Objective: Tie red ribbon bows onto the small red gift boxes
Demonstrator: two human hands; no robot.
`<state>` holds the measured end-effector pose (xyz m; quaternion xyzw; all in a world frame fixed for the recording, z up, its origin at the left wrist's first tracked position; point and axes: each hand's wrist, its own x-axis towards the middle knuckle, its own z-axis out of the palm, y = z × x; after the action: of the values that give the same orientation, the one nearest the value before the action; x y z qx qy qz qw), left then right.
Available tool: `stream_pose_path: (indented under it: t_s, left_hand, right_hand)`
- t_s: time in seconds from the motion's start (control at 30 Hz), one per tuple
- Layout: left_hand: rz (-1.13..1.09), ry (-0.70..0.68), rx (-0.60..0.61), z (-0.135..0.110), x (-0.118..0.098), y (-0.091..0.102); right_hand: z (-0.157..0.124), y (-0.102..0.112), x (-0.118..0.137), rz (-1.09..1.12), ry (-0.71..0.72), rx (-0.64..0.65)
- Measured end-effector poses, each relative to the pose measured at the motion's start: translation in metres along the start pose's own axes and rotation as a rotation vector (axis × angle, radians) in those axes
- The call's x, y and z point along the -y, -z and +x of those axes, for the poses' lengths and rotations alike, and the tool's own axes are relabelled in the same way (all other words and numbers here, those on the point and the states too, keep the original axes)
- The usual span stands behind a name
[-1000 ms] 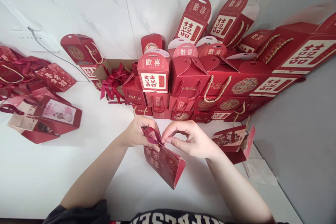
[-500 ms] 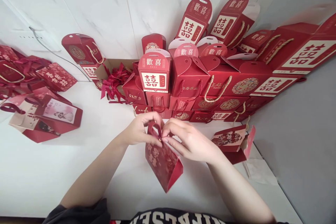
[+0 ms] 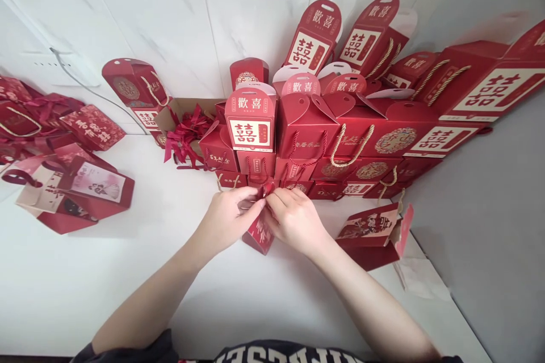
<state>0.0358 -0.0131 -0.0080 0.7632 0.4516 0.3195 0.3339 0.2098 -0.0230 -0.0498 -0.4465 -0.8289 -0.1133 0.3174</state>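
A small red gift box (image 3: 258,235) with pale lettering stands on the white table (image 3: 204,306) between my hands, its lower part showing below them. A dark red ribbon (image 3: 267,188) loops up from its top. My left hand (image 3: 232,215) is closed, thumb and fingers pinching the ribbon near its base. From the other side my right hand (image 3: 293,218) pinches at the same spot, fingers curled in close to the left thumb. Fingers cover the join of ribbon and box.
Stacked red boxes (image 3: 306,130) with rope handles stand against the tiled wall. Left of them an open carton (image 3: 174,116) holds red ribbons (image 3: 191,133). Finished-looking boxes (image 3: 97,181) sit at the left. An open box (image 3: 374,232) lies right, near the grey wall (image 3: 502,227).
The gift box has swung from a tilted position to more upright, its near end moving away from me. My right hand has curled closer around the top.
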Motion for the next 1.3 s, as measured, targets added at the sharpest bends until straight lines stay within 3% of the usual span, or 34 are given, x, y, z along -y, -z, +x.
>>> stream_pose_path:
  t_s: [0.1,0.23,0.33,0.43,0.53,0.7,0.8,1.03,1.3]
  left_hand:
    - [0.128,-0.055,-0.088,0.0,0.004,-0.007]
    - [0.278,-0.15,-0.168,-0.002,0.009,-0.016]
    - [0.262,-0.184,-0.186,-0.001,0.012,-0.022]
    - [0.172,-0.189,-0.152,0.001,0.013,-0.026]
    - [0.104,-0.134,-0.086,0.002,0.013,-0.024]
    - [0.266,-0.062,-0.047,0.008,0.015,-0.016]
    - [0.239,-0.02,-0.008,0.012,0.016,-0.011]
    - [0.171,-0.04,0.141,0.017,0.016,-0.003]
    - [0.14,0.006,0.205,0.016,0.013,0.001]
  right_hand:
    - [-0.001,-0.001,0.003,0.072,-0.093,-0.004]
    - [0.0,0.002,0.006,0.299,-0.366,0.028]
    - [0.003,0.006,0.004,0.499,-0.578,0.075]
    - [0.005,0.008,0.001,0.563,-0.673,0.092]
    - [0.005,0.006,0.001,0.507,-0.671,0.074]
    - [0.004,0.008,0.001,0.438,-0.557,0.095]
    - [0.004,0.013,-0.005,0.478,-0.485,0.09]
    - [0.005,0.018,-0.02,0.553,-0.283,-0.016]
    - [0.003,0.016,-0.026,0.681,-0.388,0.205]
